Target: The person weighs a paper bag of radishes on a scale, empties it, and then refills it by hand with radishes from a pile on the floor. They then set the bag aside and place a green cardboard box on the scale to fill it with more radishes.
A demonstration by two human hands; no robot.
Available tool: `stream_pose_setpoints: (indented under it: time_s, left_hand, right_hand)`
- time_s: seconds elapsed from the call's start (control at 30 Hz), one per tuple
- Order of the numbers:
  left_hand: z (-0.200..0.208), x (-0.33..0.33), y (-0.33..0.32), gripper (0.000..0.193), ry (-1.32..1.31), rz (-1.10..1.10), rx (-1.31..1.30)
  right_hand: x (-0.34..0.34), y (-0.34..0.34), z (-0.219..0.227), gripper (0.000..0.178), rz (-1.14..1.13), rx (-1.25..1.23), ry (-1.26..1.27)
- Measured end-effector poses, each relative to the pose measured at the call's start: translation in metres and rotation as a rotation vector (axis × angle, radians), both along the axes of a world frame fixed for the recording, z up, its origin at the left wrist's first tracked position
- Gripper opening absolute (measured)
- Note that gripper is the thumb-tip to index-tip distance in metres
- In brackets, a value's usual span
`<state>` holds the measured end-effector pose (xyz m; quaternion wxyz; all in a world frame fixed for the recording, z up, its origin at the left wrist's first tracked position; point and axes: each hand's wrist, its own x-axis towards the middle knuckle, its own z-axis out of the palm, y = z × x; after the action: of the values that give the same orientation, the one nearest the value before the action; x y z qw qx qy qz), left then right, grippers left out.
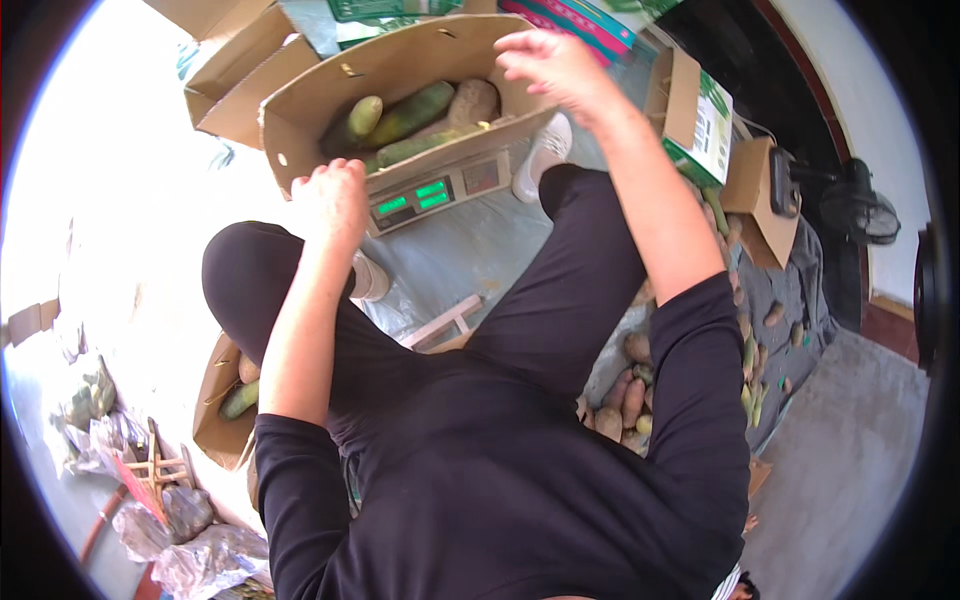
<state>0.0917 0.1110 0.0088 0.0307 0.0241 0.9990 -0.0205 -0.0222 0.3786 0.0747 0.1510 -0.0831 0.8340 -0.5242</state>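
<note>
An open cardboard box (300,103) stands on a scale (440,195) with a lit green display. Inside it lie large green cucumber-like vegetables (420,108), a paler rounded one (365,116) and a brown tuber-like one (474,103). My left hand (335,200) is at the box's near left rim, its fingers bent over the edge. Over the right end of the box is my right hand (560,72), fingers stretched out and apart, holding nothing. The left palm is hidden from view.
Loose tubers (630,395) lie on the sheet to my right. Green-and-white cartons (700,120) and a black fan (858,205) stand beyond them. Another vegetable box (215,410) is by my left knee, with plastic bags (200,540) farther left. A small stool (445,325) sits between my legs.
</note>
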Motion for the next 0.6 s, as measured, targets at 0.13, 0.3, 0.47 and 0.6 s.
stream_pose_setpoints:
  time_s: [0.13,0.3,0.47,0.6]
  left_hand:
    - [0.003,0.001,0.002,0.008,0.013,-0.021,0.008]
    - [0.009,-0.003,0.013,0.016,-0.025,-0.004,-0.013]
    - [0.003,0.000,0.009,0.018,-0.003,-0.005,-0.020]
    - [-0.001,-0.001,0.010,0.021,-0.066,0.012,-0.034]
  right_hand:
    - [0.030,0.078,0.018,0.033,-0.219,-0.151,0.007]
    - [0.096,0.173,-0.024,0.032,-0.525,-0.186,-0.070]
    - [0.187,0.208,-0.117,0.026,-0.836,-0.105,-0.295]
    - [0.275,0.207,-0.212,0.018,-0.892,-0.009,-0.507]
